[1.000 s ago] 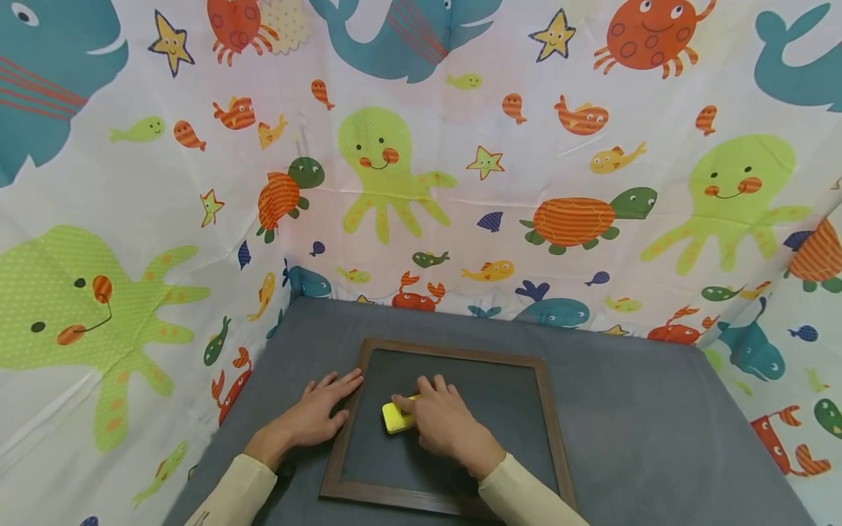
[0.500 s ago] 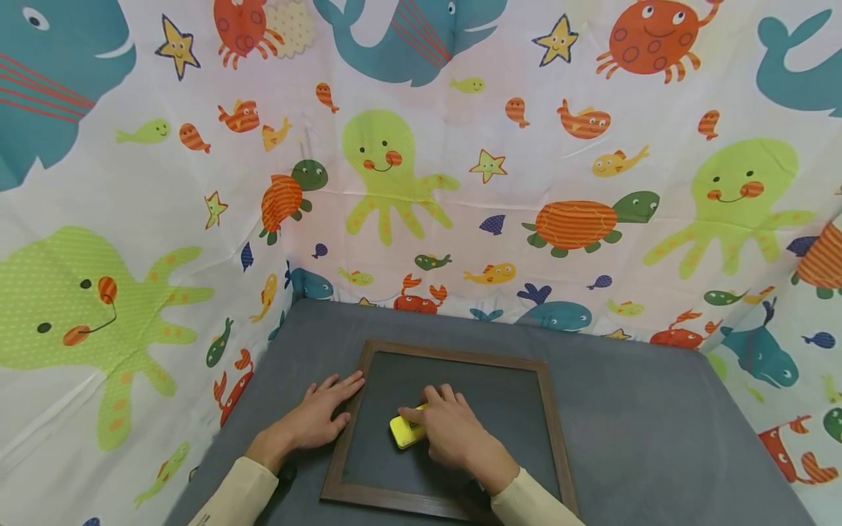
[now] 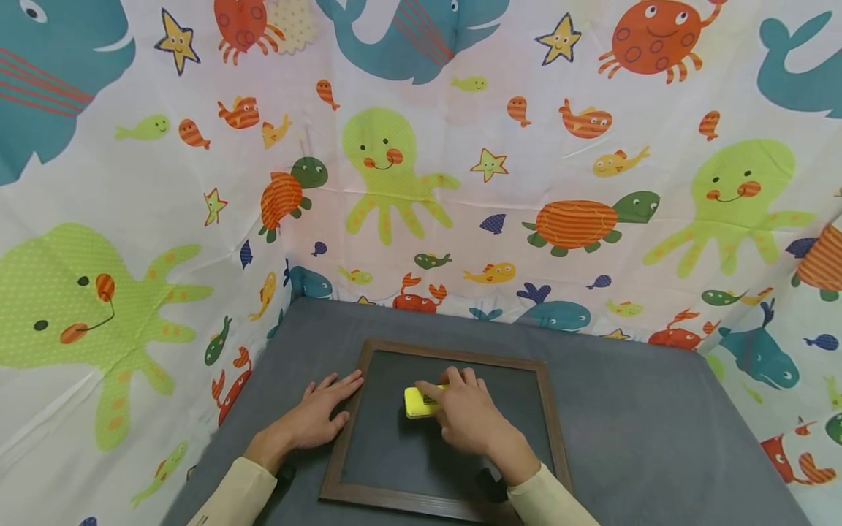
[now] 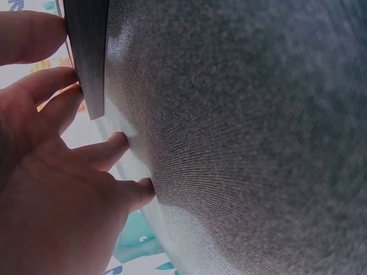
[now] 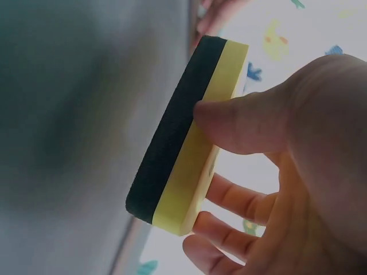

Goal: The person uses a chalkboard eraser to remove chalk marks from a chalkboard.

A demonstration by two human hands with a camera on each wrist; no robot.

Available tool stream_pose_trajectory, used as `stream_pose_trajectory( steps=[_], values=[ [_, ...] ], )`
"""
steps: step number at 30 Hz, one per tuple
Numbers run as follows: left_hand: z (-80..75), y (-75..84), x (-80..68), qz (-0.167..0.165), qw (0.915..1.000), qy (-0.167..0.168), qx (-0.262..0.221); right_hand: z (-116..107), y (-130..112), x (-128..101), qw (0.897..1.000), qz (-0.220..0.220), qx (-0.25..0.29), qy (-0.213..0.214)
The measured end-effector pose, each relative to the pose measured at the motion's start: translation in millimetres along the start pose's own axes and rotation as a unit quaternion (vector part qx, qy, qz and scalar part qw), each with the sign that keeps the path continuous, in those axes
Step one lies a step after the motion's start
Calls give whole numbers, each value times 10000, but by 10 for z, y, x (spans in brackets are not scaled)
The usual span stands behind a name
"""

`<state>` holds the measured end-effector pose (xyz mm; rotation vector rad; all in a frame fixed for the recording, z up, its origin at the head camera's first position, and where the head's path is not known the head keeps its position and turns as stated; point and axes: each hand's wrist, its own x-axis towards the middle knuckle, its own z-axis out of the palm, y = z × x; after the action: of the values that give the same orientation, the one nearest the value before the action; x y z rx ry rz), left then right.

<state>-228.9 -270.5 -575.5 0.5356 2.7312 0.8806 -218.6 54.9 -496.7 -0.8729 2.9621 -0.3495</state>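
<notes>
A chalkboard (image 3: 388,460) in a brown wooden frame (image 3: 395,499) lies on the grey surface. My right hand (image 3: 476,416) grips a yellow board eraser (image 3: 416,402) over the board's middle. In the right wrist view the thumb presses one side of the eraser (image 5: 192,154), and fingers bend behind it. Its dark felt face is turned to the board and looks slightly apart from it. Fingers spread, my left hand (image 3: 309,418) rests at the frame's left side. In the left wrist view some fingertips touch the frame (image 4: 90,63), while others press the grey cloth.
Grey cloth (image 3: 645,424) covers the table around the board. A white curtain (image 3: 421,241) printed with sea animals rises behind the table and along both sides. A dark strap-like object (image 3: 490,483) shows under my right wrist.
The eraser in my right hand first moved slightly toward me and right, then away from me and further right, rising off the board. My left hand stayed in place.
</notes>
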Motion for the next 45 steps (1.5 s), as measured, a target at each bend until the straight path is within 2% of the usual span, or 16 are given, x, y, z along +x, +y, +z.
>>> stream_pose_trajectory(
  steps=[11,17,24,33,39,45],
  values=[
    [-10,-21,9,72,10000,-14,-43,-583,343,-127,9939,664,-238,853],
    [2,-43,1,37,10000,-42,-15,-872,593,-269,9854,1203,-130,1198],
    [-11,-22,-8,74,10000,-10,-43,-1089,943,-517,9714,1979,165,1303],
    [-15,-9,-1,87,9999,-31,-49,-1148,1318,-856,9541,2676,423,1277],
    [-15,-12,1,97,9999,-23,-43,-1016,1514,-1045,9471,3004,531,995],
    [-13,-2,3,79,10000,-12,-4,-776,1697,-1198,9401,3283,658,648]
  ],
)
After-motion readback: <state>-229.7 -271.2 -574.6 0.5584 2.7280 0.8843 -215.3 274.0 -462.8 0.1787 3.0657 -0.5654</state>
